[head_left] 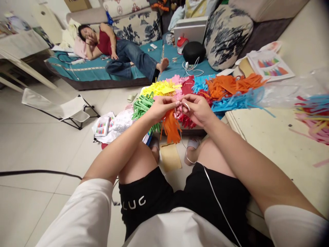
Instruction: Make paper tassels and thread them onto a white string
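Observation:
My left hand (pixel 161 108) is closed in a pinch on an orange fringed paper piece (pixel 171 127) that hangs down below it. Right beside it, fingertips touching, my right hand (pixel 196 109) pinches a thin white ribbon (pixel 213 188), which loops at the fingers and trails down across my lap. Just behind both hands lies a pile of fringed paper in green (pixel 142 104), yellow (pixel 158 88), pink, red, blue and orange (pixel 231 84).
A pale table (pixel 277 144) stands at my right with more coloured strips and a clear plastic bag (pixel 288 91). A person lies on a teal mat (pixel 89 70) at the back. A white folding seat (pixel 64 109), printed sheets and a brown card (pixel 169 156) are on the tiled floor.

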Action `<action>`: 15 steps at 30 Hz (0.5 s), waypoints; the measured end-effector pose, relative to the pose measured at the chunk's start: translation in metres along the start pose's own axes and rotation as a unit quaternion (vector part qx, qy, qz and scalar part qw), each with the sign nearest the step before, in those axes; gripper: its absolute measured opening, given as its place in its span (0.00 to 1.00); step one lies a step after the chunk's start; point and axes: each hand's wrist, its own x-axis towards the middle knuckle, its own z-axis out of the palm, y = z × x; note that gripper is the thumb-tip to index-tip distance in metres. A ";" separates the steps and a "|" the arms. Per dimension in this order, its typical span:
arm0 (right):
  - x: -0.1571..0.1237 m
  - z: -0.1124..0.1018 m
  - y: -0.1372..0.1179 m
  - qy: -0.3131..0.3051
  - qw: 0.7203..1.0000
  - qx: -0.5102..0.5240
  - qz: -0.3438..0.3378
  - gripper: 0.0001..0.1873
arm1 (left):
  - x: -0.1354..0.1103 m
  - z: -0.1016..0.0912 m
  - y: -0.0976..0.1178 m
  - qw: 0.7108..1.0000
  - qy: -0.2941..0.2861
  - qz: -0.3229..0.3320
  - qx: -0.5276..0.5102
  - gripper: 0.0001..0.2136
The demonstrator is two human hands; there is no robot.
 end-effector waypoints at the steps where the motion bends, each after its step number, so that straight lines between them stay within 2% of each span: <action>1: -0.001 0.001 -0.002 -0.003 1.000 0.006 0.008 0.25 | 0.000 0.000 0.000 1.000 0.011 -0.004 -0.002 0.22; 5: -0.005 0.004 -0.003 -0.021 1.000 0.003 0.007 0.29 | 0.000 -0.002 0.002 0.998 0.057 -0.013 -0.017 0.18; 8: -0.002 0.003 0.004 -0.001 0.999 -0.035 -0.027 0.29 | -0.001 -0.001 0.001 0.999 0.037 -0.023 -0.009 0.19; 11: 0.001 -0.001 0.011 0.013 0.998 -0.057 -0.027 0.34 | -0.002 0.001 -0.002 0.999 0.008 -0.026 0.038 0.23; 13: 0.002 -0.003 0.010 0.014 0.999 -0.047 -0.009 0.34 | -0.002 0.002 -0.004 0.998 0.011 -0.012 0.056 0.25; 15: 0.002 -0.004 0.004 0.027 0.999 -0.022 -0.001 0.30 | -0.001 0.001 -0.004 0.997 0.037 -0.001 0.065 0.24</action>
